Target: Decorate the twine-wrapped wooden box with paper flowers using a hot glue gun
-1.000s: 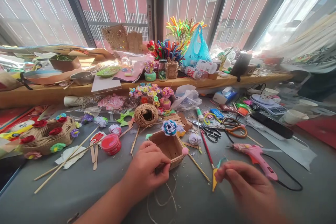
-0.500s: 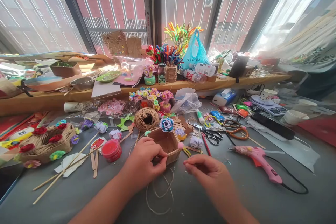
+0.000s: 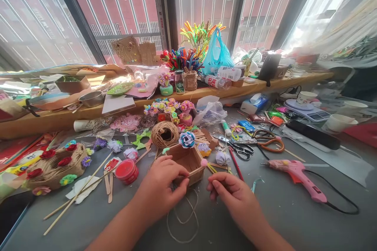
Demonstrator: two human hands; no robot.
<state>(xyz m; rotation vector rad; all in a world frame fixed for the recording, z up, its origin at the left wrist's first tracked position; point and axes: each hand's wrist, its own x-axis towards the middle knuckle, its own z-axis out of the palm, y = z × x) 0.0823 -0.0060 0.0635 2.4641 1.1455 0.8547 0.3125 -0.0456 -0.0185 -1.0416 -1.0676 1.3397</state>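
Note:
My left hand (image 3: 165, 182) pinches the near rim of a small open brown box (image 3: 188, 160), thumb and fingertips together at its left part. The box has a blue and white paper rose (image 3: 187, 140) at the back edge, a pink pompom (image 3: 204, 162) at the right corner and a mint-green piece (image 3: 165, 150) at the left. Just right of the box, my right hand (image 3: 232, 192) is closed in a pinch; what its fingertips hold, if anything, I cannot make out. A loop of thin twine (image 3: 182, 241) lies on the table below the box.
A ball of twine (image 3: 165, 134) stands behind the box. To the right lie a pink glue gun (image 3: 297, 172) with its cord, black scissors (image 3: 243, 151) and a red pencil-like stick (image 3: 235, 164). A red tub (image 3: 126, 171) and a flower-decorated twine piece (image 3: 59, 164) are on the left.
My right hand has moved left from near the glue gun to beside the box, its fingers still pinched. My left hand keeps its hold on the box rim. The view has shifted slightly.

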